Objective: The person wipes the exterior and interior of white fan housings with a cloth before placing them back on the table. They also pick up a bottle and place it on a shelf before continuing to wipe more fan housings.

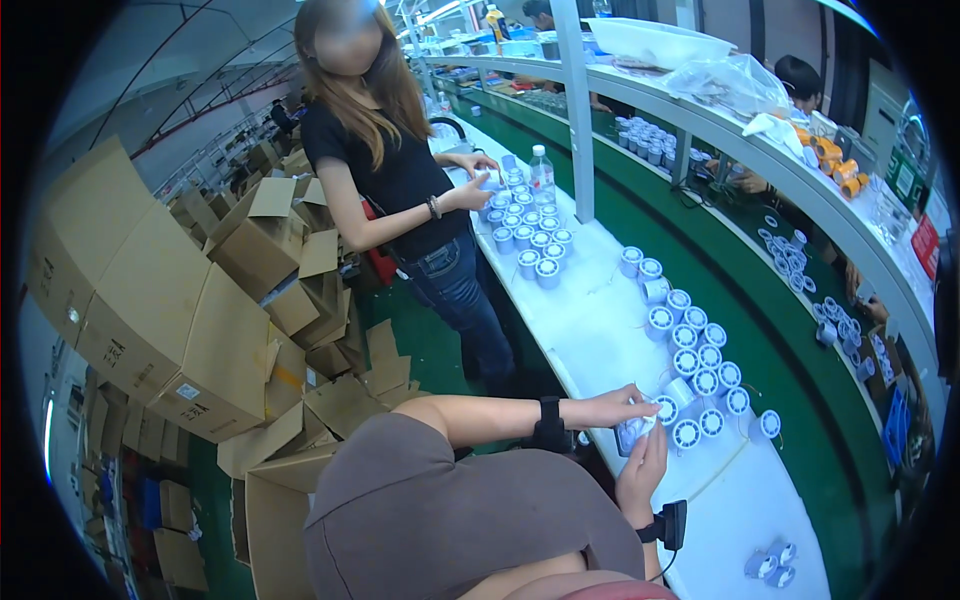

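Both my hands meet at the near edge of the white table. Between them is a grey cylindrical part with something white at its top. My left hand pinches its upper side, while my right hand wraps it from the near right. Fingers cover much of the piece, so its detail is hard to make out. Right beside my fingertips stand several grey cylinders with white slotted tops; one cylinder among them lies on its side.
Across the table's left side a co-worker handles a similar cylinder beside another cluster and a clear bottle. Small grey parts lie at the near right. A green conveyor belt runs beyond; cardboard boxes crowd the left.
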`<act>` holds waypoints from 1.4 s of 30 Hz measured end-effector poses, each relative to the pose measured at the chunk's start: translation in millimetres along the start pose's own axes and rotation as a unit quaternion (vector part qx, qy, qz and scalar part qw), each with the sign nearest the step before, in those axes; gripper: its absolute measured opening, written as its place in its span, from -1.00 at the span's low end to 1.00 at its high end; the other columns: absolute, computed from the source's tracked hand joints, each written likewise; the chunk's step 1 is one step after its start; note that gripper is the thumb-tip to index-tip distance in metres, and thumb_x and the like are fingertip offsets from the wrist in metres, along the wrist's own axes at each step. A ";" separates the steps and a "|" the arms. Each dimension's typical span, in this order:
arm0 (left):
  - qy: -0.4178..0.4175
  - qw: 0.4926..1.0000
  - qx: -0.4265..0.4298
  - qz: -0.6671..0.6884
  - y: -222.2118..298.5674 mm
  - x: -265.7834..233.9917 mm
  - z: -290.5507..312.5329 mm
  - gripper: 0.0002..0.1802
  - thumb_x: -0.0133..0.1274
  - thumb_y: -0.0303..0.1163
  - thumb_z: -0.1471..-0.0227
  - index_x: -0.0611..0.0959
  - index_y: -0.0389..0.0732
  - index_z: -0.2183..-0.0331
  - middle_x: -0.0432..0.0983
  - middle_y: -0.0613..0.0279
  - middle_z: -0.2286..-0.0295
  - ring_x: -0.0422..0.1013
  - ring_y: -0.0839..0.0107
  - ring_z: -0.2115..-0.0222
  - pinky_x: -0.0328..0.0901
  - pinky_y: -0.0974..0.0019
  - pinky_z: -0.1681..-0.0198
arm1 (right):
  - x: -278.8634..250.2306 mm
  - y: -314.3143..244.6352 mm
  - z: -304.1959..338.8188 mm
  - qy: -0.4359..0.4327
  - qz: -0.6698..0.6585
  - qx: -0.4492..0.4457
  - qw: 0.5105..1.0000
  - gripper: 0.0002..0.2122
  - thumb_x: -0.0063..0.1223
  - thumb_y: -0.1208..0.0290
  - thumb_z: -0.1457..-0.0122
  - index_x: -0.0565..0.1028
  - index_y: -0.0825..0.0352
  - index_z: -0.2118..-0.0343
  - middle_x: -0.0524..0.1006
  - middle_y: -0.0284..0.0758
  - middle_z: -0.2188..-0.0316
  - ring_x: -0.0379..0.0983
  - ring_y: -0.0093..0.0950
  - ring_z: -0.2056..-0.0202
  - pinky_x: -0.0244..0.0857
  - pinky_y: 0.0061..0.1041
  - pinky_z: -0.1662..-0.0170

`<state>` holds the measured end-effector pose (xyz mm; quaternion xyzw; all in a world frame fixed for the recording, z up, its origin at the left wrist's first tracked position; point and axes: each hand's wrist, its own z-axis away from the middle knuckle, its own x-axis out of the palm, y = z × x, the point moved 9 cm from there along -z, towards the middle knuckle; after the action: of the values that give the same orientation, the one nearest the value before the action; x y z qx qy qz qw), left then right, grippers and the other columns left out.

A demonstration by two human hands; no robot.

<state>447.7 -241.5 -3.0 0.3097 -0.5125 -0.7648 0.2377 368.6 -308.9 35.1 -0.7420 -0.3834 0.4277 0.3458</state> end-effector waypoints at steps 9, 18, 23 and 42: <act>0.036 0.976 0.159 -0.144 40.7 7.1 25.2 -0.42 -0.04 -0.03 0.17 0.20 -0.24 0.22 0.29 0.13 0.70 0.27 0.26 0.66 0.13 0.35 0.57 | 7.1 63.9 29.3 0.060 -0.211 0.231 0.948 -0.69 -0.40 0.34 -0.13 0.27 0.55 0.29 0.36 -0.13 0.37 0.30 -0.39 0.33 0.16 -0.47 0.27; -0.006 0.947 0.132 -0.294 -6.5 -15.9 29.8 -0.45 -0.08 0.02 0.17 0.30 -0.27 0.29 0.35 -0.04 0.70 0.32 0.05 0.64 0.19 0.18 0.59 | 38.9 60.9 12.0 0.049 -0.216 0.283 0.933 -0.65 -0.40 0.24 -0.15 0.31 0.39 0.60 0.32 -0.39 0.62 0.29 -0.52 0.53 0.17 -0.54 0.44; 0.041 0.970 0.032 -0.238 -8.1 -35.2 35.3 -0.44 -0.12 0.07 0.17 0.34 -0.27 0.33 0.36 -0.04 0.70 0.33 0.04 0.65 0.20 0.16 0.60 | 43.1 23.7 -13.7 0.001 0.145 0.039 0.989 -0.63 -0.38 0.26 -0.14 0.35 0.46 0.59 0.38 -0.27 0.59 0.31 -0.52 0.50 0.17 -0.49 0.44; -0.204 0.954 -0.097 0.197 -17.1 10.4 -18.4 -0.50 -0.40 0.01 0.01 0.37 -0.24 0.32 0.39 0.24 0.60 0.25 0.62 0.73 0.07 0.68 0.74 | -58.5 21.7 12.0 0.187 -0.096 0.182 0.961 -0.72 -0.30 0.46 -0.05 0.27 0.40 0.15 0.34 -0.20 0.19 0.26 -0.35 0.15 0.08 -0.40 0.06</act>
<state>452.8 -254.2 -26.5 0.0158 -0.5244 -0.7956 0.3028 343.9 -367.4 33.6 -0.6933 -0.2970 0.3088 0.5794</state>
